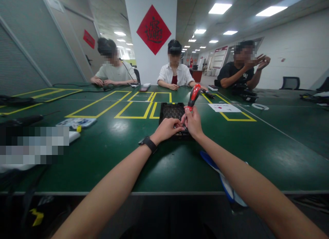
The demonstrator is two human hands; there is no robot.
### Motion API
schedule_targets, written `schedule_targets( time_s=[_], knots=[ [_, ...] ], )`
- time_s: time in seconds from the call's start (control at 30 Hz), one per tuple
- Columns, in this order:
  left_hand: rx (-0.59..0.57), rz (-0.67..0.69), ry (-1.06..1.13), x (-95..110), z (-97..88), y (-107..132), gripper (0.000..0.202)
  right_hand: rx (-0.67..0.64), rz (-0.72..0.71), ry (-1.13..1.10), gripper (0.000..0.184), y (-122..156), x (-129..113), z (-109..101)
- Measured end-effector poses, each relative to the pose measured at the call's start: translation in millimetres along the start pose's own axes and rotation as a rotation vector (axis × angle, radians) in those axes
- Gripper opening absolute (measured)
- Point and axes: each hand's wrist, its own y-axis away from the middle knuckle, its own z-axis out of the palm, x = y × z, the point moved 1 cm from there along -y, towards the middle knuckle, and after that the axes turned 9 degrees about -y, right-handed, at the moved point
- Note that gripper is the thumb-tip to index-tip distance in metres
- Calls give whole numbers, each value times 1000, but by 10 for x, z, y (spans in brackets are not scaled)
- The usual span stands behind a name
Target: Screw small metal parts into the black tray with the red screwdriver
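Observation:
My right hand is closed around the lower part of a screwdriver with a red and black handle. The handle points up, tilted slightly to the right, and the shaft runs down into a black open tray with a textured inside. At the tray's near side, my left hand has its thumb and fingers pinched together close to the screwdriver's tip. Whatever those fingers hold, if anything, is too small and covered to name. Both hands partly hide the tray.
Yellow tape outlines mark the green table. A printed sheet lies right of the tray; a blue and white item is under my right forearm. A phone-like item lies left. Three people sit across the table.

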Motion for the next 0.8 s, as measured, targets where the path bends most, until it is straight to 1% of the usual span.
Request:
schedule_targets(
  time_s=[0.13, 0.3, 0.37, 0.47, 0.6, 0.8],
  knots=[
    [2, -32, 10, -36, 24, -4, 29, -29, 17, -26, 34, 5, -9, 10],
    [-26, 8, -7, -53, 28, -10, 24, -69, 68, -93, 39, -2, -2, 20],
    [-26, -1, -11, -51, 27, -8, 25, -67, 53, -81, 38, -4, 5, 19],
    [-6, -52, 23, -53, 29, -2, 28, -36, 9, -53, 34, -5, 4, 18],
    [-18, -106, 79, -68, 41, 1, 32, -30, -15, -54, 32, 1, -23, 27],
    [-58, -43, 96, -49, 19, -7, 21, -82, 30, -79, 35, 13, -46, 35]
  ],
)
